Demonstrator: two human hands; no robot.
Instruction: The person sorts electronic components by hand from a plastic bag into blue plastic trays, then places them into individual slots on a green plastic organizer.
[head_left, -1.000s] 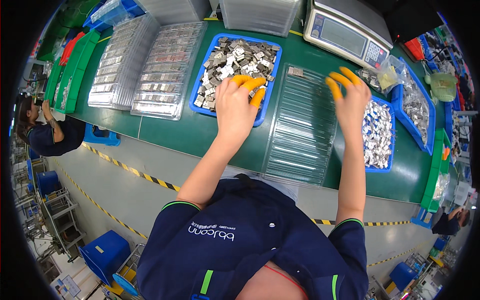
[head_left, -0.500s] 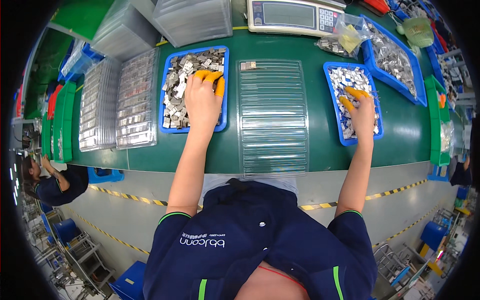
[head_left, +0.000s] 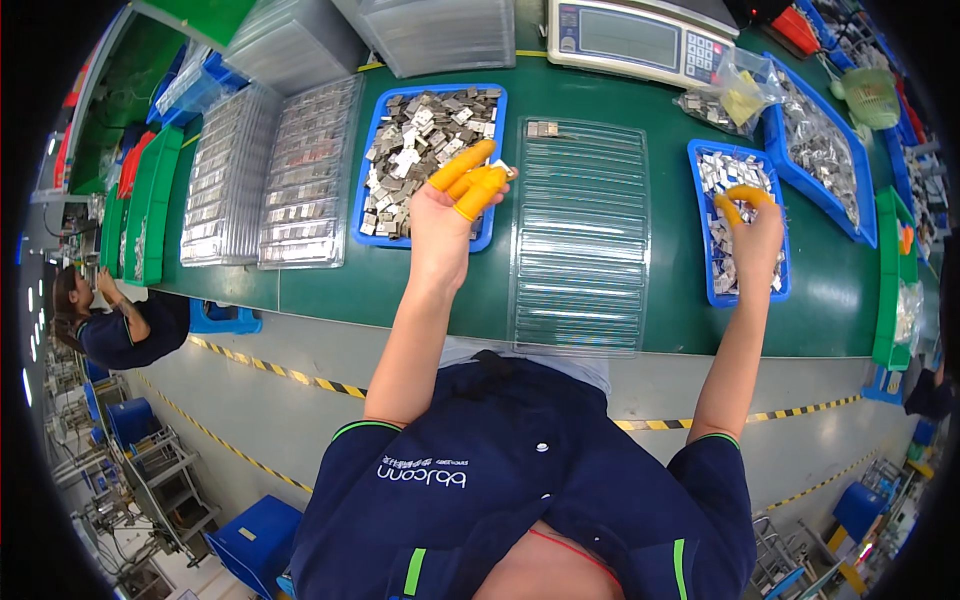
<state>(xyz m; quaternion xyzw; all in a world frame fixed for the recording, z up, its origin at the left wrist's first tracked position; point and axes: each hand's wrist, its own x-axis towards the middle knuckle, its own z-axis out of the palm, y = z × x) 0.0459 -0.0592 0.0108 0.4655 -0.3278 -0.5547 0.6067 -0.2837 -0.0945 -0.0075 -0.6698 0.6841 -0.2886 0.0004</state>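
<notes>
Metal piece [head_left: 506, 172], small and pale, sits at the tips of the left hand [head_left: 447, 205], upper centre of the frame, right at the right-hand rim of a blue bin. Left fingers narrow, pinched on it; palm turned partly up. Right hand [head_left: 757, 235], right of frame, is down over white pieces [head_left: 725, 172], thumb and finger bent close together; can't tell if anything's between them. Both wear yellow finger cots [head_left: 470, 160].

Handling, my judgement: one piece per pinch, by the edges, light pressure, since cots probably dull the feel. Lift clear of the rim before going sideways. On the right, part a single piece from the heap before raising it, as they likely snag.

Further out: left blue bin [head_left: 375, 239] heaped with grey metal pieces [head_left: 405, 160]; narrower right blue bin [head_left: 706, 250] holds the white ones. Between them, a clear ribbed tray [head_left: 582, 250] lies on the green desk [head_left: 485, 300], with a few pieces [head_left: 542, 129] in its top-left corner, remaining slots look bare. Loaded trays [head_left: 305, 180] at upper left, scale [head_left: 630, 40] at top, plastic bag [head_left: 740, 95] just beside it.
</notes>
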